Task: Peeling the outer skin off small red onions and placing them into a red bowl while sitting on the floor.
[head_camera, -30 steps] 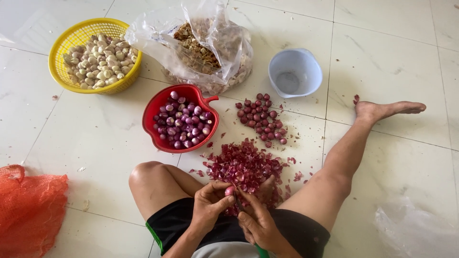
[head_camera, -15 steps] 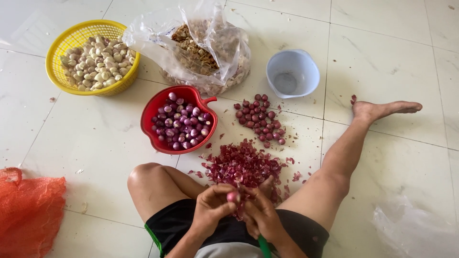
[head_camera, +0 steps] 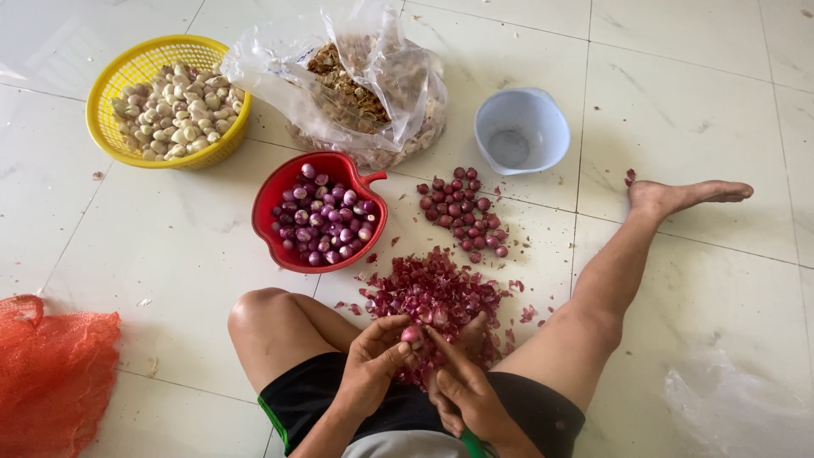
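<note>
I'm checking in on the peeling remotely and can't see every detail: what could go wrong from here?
1. Both hands, left hand and right hand, crowd one small shallot; it may slip, and the green-handled tool might nick a finger.
2. The peel pile nearly reaches the unpeeled shallots, so scraps could mix in.
3. The red bowl looks nearly full; tossed shallots may roll off.

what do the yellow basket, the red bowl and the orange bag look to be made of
The yellow basket looks like moulded plastic: its wall is an open lattice. The red bowl seems smooth, glossy plastic, with a moulded rim and small handle. The orange bag looks like woven synthetic mesh, soft and crumpled; its fibre cannot be told.
</note>
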